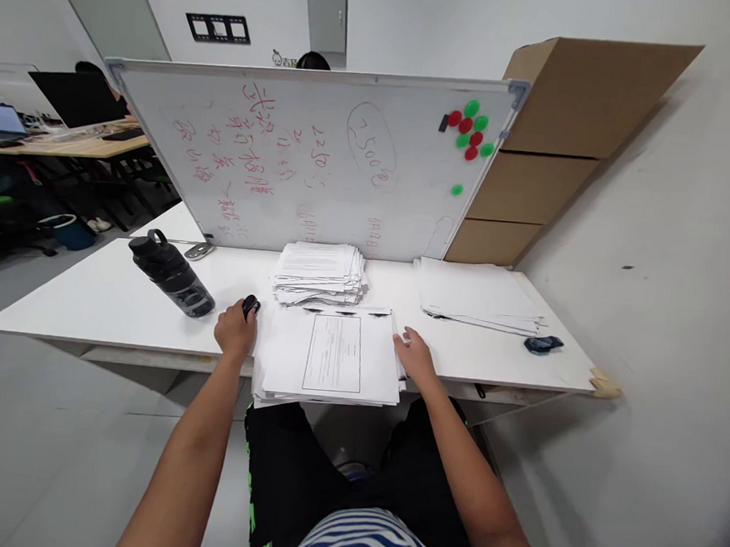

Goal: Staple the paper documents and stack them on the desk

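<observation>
My left hand (234, 329) is wrapped round a small black stapler (250, 305), just left of the front paper stack. A wide stack of printed paper (333, 355) lies at the table's front edge, its near side reaching past the edge. The top sheet shows a framed block of text. At the right edge of this stack, my right hand (414, 356) grips the paper's side with its fingers curled; how many sheets it holds I cannot tell. Directly behind is a second, uneven pile of printed sheets (321, 272).
On the white table (119, 298) stand a tilted-looking black bottle (171, 272) and a grey mouse (199, 250) at left. More paper (479, 294) and a dark crumpled item (543, 344) lie at right. A whiteboard (310, 161) and stacked cardboard boxes (534, 185) rise behind.
</observation>
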Motion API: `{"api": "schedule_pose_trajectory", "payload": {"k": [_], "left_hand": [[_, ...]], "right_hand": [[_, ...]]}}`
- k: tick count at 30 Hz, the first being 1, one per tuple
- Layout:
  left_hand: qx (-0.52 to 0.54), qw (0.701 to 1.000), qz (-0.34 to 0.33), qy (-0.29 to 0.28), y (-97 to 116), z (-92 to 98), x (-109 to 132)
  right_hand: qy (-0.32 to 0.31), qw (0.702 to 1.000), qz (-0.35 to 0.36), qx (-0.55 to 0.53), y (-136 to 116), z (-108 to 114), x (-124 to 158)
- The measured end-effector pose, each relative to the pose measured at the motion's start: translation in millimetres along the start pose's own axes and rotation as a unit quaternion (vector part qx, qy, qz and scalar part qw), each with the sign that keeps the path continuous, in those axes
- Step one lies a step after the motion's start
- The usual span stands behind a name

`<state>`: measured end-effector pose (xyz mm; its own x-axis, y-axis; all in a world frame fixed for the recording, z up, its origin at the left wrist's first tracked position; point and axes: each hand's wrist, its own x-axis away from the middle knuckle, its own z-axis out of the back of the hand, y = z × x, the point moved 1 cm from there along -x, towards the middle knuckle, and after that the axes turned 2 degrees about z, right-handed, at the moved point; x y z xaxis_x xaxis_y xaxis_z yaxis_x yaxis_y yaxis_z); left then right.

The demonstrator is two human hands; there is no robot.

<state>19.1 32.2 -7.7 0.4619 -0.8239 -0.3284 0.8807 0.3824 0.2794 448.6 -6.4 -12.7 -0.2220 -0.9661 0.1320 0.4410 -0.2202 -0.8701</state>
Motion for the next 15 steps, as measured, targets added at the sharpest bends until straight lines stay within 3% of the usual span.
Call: {"api": "schedule_pose_trajectory", "payload": {"k": [6, 15], "left_hand": [[0.008, 1.000, 0.001, 0.003, -1, -1.8, -1], [0.004, 1.000, -0.001, 0.002, -2, -1.3, -1]], "right_hand": [[-0.041, 0.996, -0.029, -0.077, 4, 4, -16], [-0.078, 0.991, -0.020, -0.110, -5, -1, -13]]}}
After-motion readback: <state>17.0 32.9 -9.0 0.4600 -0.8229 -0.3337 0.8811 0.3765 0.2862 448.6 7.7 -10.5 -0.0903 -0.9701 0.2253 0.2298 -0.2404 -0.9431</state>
